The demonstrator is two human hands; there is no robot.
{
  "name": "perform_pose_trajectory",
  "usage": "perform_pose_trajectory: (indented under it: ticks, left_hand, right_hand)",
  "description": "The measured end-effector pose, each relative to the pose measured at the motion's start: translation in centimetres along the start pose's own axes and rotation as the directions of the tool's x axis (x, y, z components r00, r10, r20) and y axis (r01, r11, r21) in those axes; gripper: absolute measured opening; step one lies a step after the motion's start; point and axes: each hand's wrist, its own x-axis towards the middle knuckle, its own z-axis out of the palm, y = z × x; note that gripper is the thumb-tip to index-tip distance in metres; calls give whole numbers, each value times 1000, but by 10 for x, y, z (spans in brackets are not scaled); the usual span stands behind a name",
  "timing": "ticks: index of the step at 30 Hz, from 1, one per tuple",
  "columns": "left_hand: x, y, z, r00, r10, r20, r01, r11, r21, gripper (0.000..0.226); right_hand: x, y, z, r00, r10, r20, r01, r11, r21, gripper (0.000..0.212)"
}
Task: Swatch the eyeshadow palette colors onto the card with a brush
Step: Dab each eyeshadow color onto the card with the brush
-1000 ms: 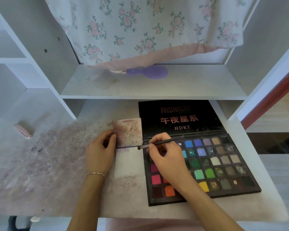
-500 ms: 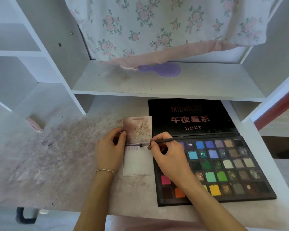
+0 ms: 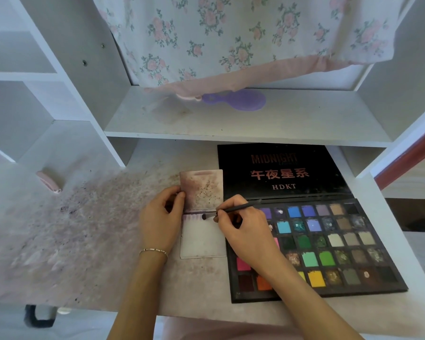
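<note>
An open black eyeshadow palette (image 3: pixel 334 244) with several coloured pans lies on the desk at the right, its lid (image 3: pixel 280 173) propped behind. Left of it lies a white card (image 3: pixel 201 239) with purple streaks along its top, and a stained upper card (image 3: pixel 201 187) behind it. My right hand (image 3: pixel 245 231) pinches a thin dark brush (image 3: pixel 233 209), whose tip touches the card's top edge. My left hand (image 3: pixel 161 219) holds the cards' left edge, thumb and fingers curled on it.
The desk surface (image 3: pixel 84 229) is stained with purple powder. A shelf (image 3: pixel 243 121) hangs low over the palette lid, with a purple hairbrush (image 3: pixel 241 100) and a floral cloth (image 3: pixel 231 40) on it. A pink object (image 3: pixel 48 181) lies at the left. The desk's front edge is close.
The brush tip has shifted a little right along the card's top edge. Both hands keep their hold. The camera has moved, so everything sits further right in view.
</note>
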Motion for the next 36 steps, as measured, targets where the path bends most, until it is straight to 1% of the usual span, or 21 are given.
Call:
perform_pose_trajectory:
  ticks: [6, 15, 25, 30, 36]
  left_hand:
    - [-1, 0, 0, 1000, 3, -4, -3, 1000, 5, 17]
    - [-1, 1, 0, 1000, -4, 4, 4, 1000, 3, 18]
    - [-1, 1, 0, 1000, 3, 10, -3, 1000, 1, 18]
    - [-1, 1, -1, 1000, 5, 13, -5, 1000, -5, 19]
    - [-1, 1, -1, 1000, 8, 14, -8, 1000, 4, 19]
  right_hand:
    - [0, 0, 0, 1000, -6, 6, 7, 1000, -20, 9]
    - [0, -1, -1, 1000, 6, 22, -5, 1000, -31, 13]
    - [0, -1, -1, 1000, 4, 26, -3, 999, -41, 9]
    - [0, -2, -1, 999, 4, 33, -3, 999, -32, 14]
    - [0, 0, -1, 1000, -1, 29, 2, 999, -38, 11]
